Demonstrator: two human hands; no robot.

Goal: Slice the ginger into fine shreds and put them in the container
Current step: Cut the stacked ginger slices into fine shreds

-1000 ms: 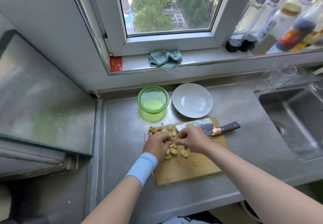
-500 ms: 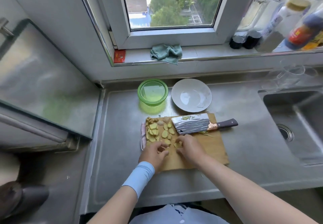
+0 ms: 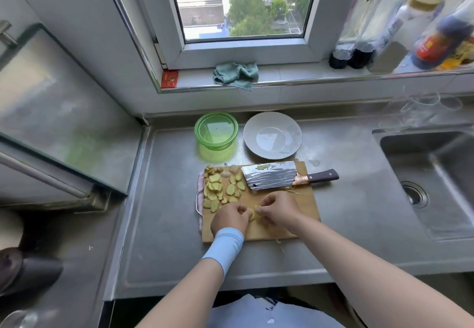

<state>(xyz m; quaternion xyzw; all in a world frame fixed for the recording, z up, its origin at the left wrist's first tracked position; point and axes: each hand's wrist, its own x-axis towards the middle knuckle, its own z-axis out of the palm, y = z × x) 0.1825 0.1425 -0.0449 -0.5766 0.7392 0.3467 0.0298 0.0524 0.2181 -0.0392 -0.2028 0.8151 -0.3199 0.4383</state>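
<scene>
Ginger slices (image 3: 220, 189) lie loose on the left part of one wooden cutting board (image 3: 305, 207), overlapping, too many to count. The board sits on a steel worktop (image 3: 166, 199) under a window (image 3: 243, 2). The left hand (image 3: 230, 218) and right hand (image 3: 279, 209) meet at the board's near middle, fingers curled, both pinching a small stack of slices (image 3: 254, 212). One cleaver (image 3: 272, 175) lies flat along the board's far edge. One green container (image 3: 197, 133) and one white plate (image 3: 295, 127) stand behind the board. One cloth (image 3: 236, 75) lies on the sill. One sink (image 3: 436, 174) is at the right.
</scene>
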